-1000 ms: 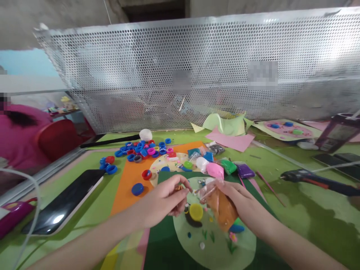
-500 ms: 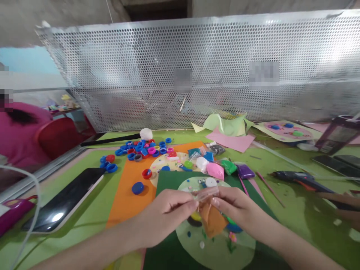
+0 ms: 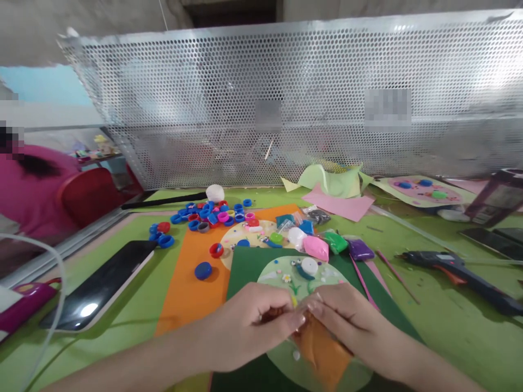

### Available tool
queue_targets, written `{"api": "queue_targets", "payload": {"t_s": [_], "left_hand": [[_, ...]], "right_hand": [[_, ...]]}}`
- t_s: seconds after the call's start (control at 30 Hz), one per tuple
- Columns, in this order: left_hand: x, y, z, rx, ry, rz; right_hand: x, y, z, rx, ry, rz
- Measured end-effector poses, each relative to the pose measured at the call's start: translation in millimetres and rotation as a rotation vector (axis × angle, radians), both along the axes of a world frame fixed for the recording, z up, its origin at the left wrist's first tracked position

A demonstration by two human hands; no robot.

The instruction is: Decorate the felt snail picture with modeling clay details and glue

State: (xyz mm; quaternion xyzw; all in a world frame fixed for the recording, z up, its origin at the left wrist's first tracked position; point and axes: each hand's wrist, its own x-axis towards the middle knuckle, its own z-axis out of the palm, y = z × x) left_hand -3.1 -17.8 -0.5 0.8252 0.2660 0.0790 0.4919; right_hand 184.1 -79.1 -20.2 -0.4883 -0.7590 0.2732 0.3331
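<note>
My left hand (image 3: 261,321) and my right hand (image 3: 353,324) meet at the centre front, thumbs and fingers pinched on a small plastic packet of orange clay (image 3: 324,354). The packet hangs down and toward me from between my fingertips; its top edge is mostly hidden by them. Beneath lies a dark green sheet (image 3: 245,267) with a pale green oval (image 3: 281,359) on it. A white bottle cap (image 3: 309,265), small flowers and other bits decorate the oval, partly covered by my hands.
Bottle caps (image 3: 203,270) lie at left, several piled farther back. Behind the green sheet are clay packets in pink (image 3: 316,248), green (image 3: 335,242) and purple (image 3: 360,249). A phone (image 3: 102,283) rests at left, a glue gun (image 3: 457,272) at right. A perforated metal panel (image 3: 318,71) stands behind.
My hands have come slightly lower and closer together on the packet, fingers curled tighter over its top. At right, another person's hand has left the glue gun, which now lies on the table.
</note>
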Motion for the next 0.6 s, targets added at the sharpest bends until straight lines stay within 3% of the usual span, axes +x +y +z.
{"api": "queue_targets", "payload": {"t_s": [0.23, 0.33, 0.47, 0.53, 0.6], "left_hand": [[-2, -9, -5.1, 0.154, -0.012, -0.116], [-2, -11, -5.8, 0.129, -0.036, -0.151], [-4, -8, -8.1, 0.038, -0.096, -0.128], [-5, -4, -9.6, -0.051, -0.142, -0.059], [-7, 1, -10.6, -0.155, -0.159, 0.019]], "right_hand": [[-1, -3, 3.0, -0.143, 0.127, 0.141], [-1, -3, 2.1, -0.158, 0.097, 0.196], [0, -1, 1.2, -0.068, 0.157, 0.223], [7, 0, 1.9, -0.074, 0.222, 0.182], [21, 4, 3.5, -0.111, 0.258, -0.019]]}}
